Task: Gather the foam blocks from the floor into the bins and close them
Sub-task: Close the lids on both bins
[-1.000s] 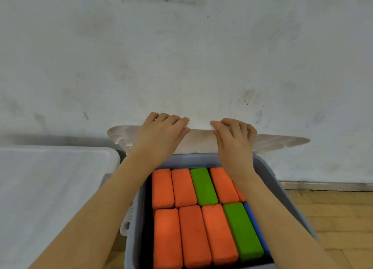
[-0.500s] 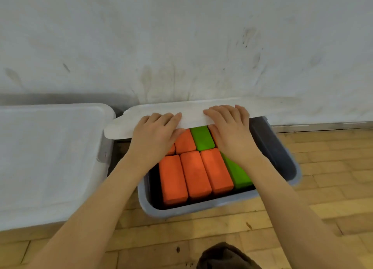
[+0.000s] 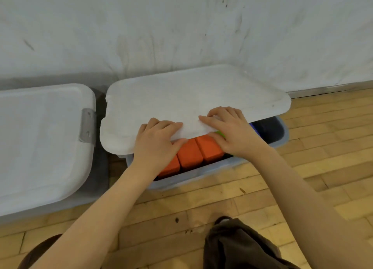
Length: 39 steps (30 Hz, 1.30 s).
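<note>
A person's two hands hold a white lid (image 3: 181,99) over a grey-blue bin (image 3: 203,171) on a wooden floor (image 3: 302,159), against a scuffed white wall (image 3: 181,26). The lid hides most of the bin's inside: only the near ends of three orange foam blocks (image 3: 189,154) show in the gap under its front edge, the leftmost partly behind the left wrist, along with a sliver of one green block (image 3: 220,134) and a scrap of one blue block (image 3: 252,126) beside the right hand; how many more blocks lie beneath cannot be told. The lid sits skewed, overhanging the bin on the left while the bin's right near corner stays uncovered. The left hand (image 3: 156,142) pinches the lid's front edge, fingers curled on top and thumb tucked below. The right hand (image 3: 232,131) grips the same edge, fingers bent over the top surface, thumb under the rim. A second bin (image 3: 40,205) stands just beside on the left, cut off by the frame, already covered by its own white lid (image 3: 40,139), with one grey latch (image 3: 87,128) visible on its right side. Dark clothing (image 3: 238,246) at the bottom edge is cut off and hard to make out.
</note>
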Each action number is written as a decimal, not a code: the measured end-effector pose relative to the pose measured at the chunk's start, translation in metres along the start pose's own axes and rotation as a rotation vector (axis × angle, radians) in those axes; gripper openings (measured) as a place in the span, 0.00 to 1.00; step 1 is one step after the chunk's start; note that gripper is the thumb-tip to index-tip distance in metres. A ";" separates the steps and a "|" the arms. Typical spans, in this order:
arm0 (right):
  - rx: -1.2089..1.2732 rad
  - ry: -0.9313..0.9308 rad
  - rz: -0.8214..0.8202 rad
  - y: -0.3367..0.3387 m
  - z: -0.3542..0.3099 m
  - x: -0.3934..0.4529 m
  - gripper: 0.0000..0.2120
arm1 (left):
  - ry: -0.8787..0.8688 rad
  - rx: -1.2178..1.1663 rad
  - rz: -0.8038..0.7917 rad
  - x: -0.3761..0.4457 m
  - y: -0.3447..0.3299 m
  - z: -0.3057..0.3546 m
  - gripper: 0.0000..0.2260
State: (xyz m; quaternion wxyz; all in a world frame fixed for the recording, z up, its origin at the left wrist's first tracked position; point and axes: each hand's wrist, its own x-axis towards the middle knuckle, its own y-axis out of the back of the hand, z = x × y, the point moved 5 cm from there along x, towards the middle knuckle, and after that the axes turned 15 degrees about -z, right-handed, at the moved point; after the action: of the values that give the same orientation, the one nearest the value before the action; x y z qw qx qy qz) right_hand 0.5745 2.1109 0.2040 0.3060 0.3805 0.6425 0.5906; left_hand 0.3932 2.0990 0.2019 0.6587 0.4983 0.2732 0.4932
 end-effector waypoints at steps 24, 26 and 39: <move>0.094 -0.096 -0.256 -0.063 -0.012 -0.050 0.17 | -0.151 -0.003 -0.155 -0.051 -0.083 0.012 0.18; 0.076 -0.094 -0.243 -0.063 -0.015 -0.050 0.16 | -0.156 0.003 -0.173 -0.053 -0.083 0.011 0.18; 0.128 -0.083 -0.187 -0.071 -0.043 0.066 0.17 | 0.414 0.102 -0.143 -0.030 -0.045 -0.090 0.20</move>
State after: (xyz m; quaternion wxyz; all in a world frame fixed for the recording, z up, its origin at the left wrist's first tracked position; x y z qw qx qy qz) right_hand 0.4950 2.1434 0.1420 0.3609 0.3618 0.6985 0.5010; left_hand 0.3230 2.1051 0.1245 0.5957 0.3985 0.4619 0.5224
